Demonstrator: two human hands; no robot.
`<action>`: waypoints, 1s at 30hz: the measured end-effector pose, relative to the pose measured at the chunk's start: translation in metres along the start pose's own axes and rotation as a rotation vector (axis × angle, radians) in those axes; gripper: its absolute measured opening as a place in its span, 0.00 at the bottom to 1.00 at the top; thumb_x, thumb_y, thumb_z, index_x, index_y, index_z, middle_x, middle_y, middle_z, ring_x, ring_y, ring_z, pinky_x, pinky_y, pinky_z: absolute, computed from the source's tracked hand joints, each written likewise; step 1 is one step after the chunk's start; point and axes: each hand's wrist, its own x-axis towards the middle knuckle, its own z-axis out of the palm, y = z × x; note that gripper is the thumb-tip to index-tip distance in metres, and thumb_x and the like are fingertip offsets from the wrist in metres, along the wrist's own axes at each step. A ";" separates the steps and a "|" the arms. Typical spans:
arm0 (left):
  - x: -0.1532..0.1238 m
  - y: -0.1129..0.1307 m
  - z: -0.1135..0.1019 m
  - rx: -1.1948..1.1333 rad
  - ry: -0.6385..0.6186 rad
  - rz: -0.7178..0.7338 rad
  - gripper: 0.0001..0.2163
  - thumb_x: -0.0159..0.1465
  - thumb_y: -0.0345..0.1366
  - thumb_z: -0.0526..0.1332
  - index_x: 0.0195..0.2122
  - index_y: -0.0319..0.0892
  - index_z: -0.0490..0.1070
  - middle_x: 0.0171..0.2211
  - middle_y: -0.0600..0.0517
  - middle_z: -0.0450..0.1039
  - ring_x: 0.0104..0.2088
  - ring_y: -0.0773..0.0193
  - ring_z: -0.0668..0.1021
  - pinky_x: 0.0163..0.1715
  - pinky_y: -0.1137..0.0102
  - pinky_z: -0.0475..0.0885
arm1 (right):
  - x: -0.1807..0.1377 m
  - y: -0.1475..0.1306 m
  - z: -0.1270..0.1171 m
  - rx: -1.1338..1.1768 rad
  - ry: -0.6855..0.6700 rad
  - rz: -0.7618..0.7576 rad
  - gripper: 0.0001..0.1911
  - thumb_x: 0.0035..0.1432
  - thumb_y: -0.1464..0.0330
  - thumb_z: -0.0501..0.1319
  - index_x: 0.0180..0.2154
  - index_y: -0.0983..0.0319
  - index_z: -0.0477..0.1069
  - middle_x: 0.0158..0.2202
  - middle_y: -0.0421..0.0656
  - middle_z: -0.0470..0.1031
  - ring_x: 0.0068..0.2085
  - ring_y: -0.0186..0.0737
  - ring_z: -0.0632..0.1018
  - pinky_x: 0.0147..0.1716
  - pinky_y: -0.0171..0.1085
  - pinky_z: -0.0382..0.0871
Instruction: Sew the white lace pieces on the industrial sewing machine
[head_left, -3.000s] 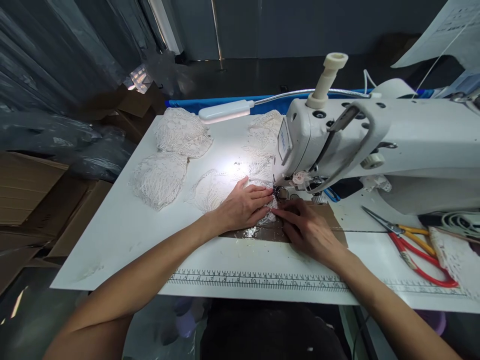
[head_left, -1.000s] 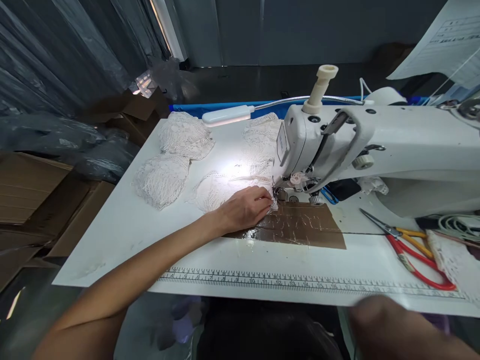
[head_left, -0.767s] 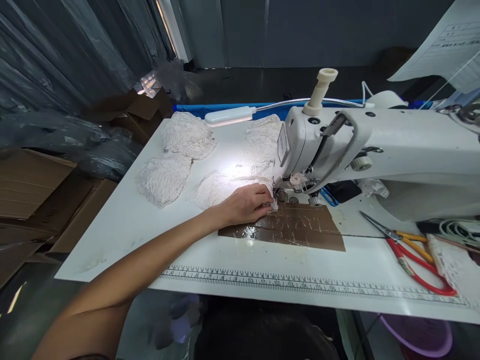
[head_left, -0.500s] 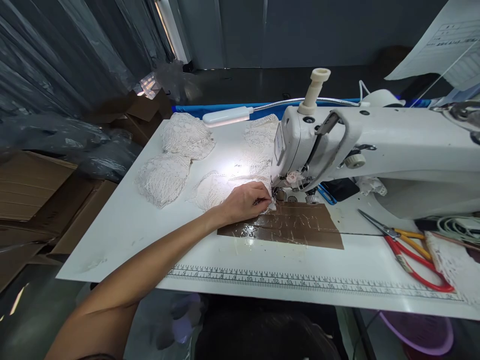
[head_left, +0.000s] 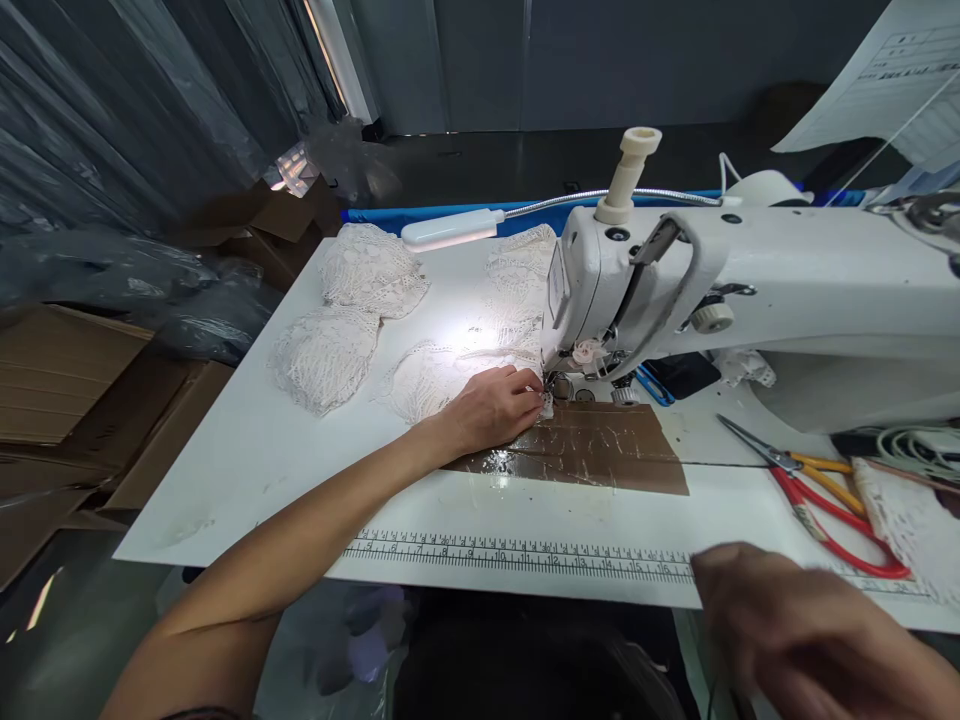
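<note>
My left hand (head_left: 499,405) is closed on the edge of a white lace bra (head_left: 427,380), right beside the needle area of the sewing machine (head_left: 645,280). The lace piece spreads from under my fingers to the left and back across the table. My right hand (head_left: 787,620) is at the lower right, above the table's front edge. Motion smears it, so its fingers and anything in them cannot be made out. Brown tape (head_left: 600,455) covers the surface in front of the needle.
More white lace cups (head_left: 330,355) lie on the left. Red-and-orange-handled scissors (head_left: 825,500) rest at the right, near folded lace (head_left: 907,520). A printed ruler (head_left: 525,555) runs along the front edge. A lamp (head_left: 454,230) lights the lace. Cardboard boxes (head_left: 75,370) stand left of the table.
My right hand has come into view at the lower right. My left hand stays by the needle, its fingers drawn closer together on the lace.
</note>
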 end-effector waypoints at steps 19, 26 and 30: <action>-0.004 -0.003 -0.026 0.059 -0.213 0.195 0.07 0.66 0.30 0.54 0.36 0.36 0.71 0.35 0.46 0.72 0.33 0.63 0.71 0.35 0.66 0.68 | 0.111 0.115 -0.019 -1.003 -0.083 0.021 0.16 0.61 0.64 0.51 0.45 0.64 0.71 0.40 0.54 0.73 0.41 0.53 0.74 0.34 0.43 0.66; -0.006 -0.012 -0.019 -0.187 -0.215 0.179 0.13 0.64 0.20 0.51 0.36 0.38 0.74 0.44 0.43 0.74 0.39 0.63 0.74 0.38 0.69 0.72 | 0.131 0.120 -0.001 -1.306 -0.244 0.047 0.14 0.61 0.71 0.50 0.37 0.69 0.73 0.37 0.56 0.74 0.39 0.51 0.74 0.35 0.41 0.62; -0.003 -0.014 -0.014 -0.383 -0.117 0.149 0.14 0.63 0.21 0.52 0.43 0.40 0.75 0.47 0.45 0.75 0.41 0.64 0.75 0.43 0.67 0.73 | 0.132 0.110 0.000 -1.248 -0.152 0.169 0.14 0.61 0.69 0.51 0.30 0.67 0.72 0.32 0.56 0.74 0.34 0.51 0.75 0.27 0.39 0.55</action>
